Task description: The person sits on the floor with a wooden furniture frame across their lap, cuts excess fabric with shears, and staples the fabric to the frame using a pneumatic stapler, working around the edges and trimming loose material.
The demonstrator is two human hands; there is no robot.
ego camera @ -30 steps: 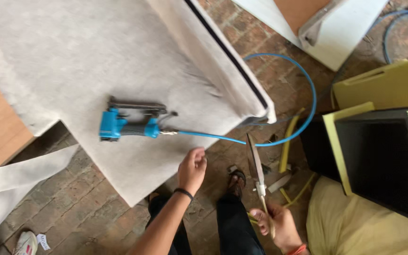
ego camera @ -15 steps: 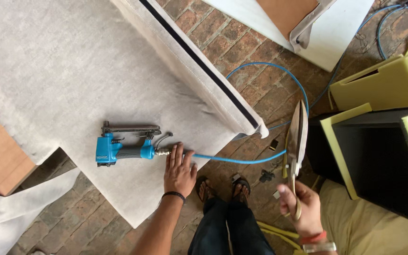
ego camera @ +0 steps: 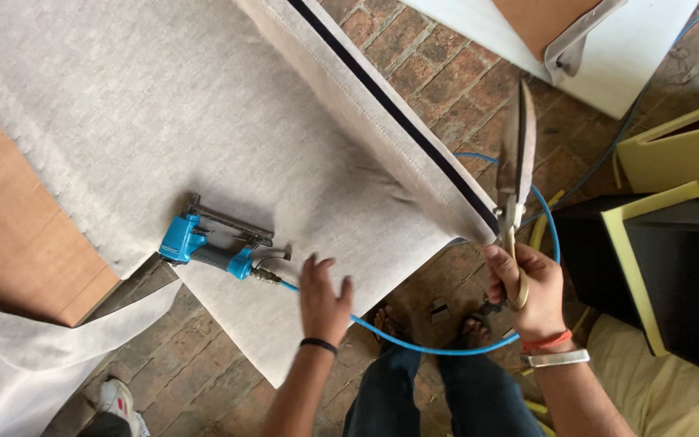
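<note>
My right hand [ego camera: 522, 287] grips a pair of large metal scissors [ego camera: 515, 162] by the handles, blades closed and pointing up beside the corner of a grey upholstered panel [ego camera: 382, 121] with a black stripe. My left hand [ego camera: 323, 301] rests palm down, fingers spread, on grey fabric [ego camera: 123, 105] that hangs over onto the brick floor. Just left of that hand lies a blue pneumatic staple gun [ego camera: 218, 245]. Its thin blue air hose [ego camera: 414, 344] runs under my left hand and curves up toward my right.
A brown wooden board [ego camera: 18, 235] shows under the fabric at left. Yellow foam pieces [ego camera: 673, 154] and a black box [ego camera: 689, 275] stand at right. A white-edged panel [ego camera: 576, 40] lies top right. My feet [ego camera: 426, 328] are on the brick floor [ego camera: 204, 372].
My right hand has raised the scissors from low by my legs up to the panel corner. My left hand slid onto the fabric close to the staple gun.
</note>
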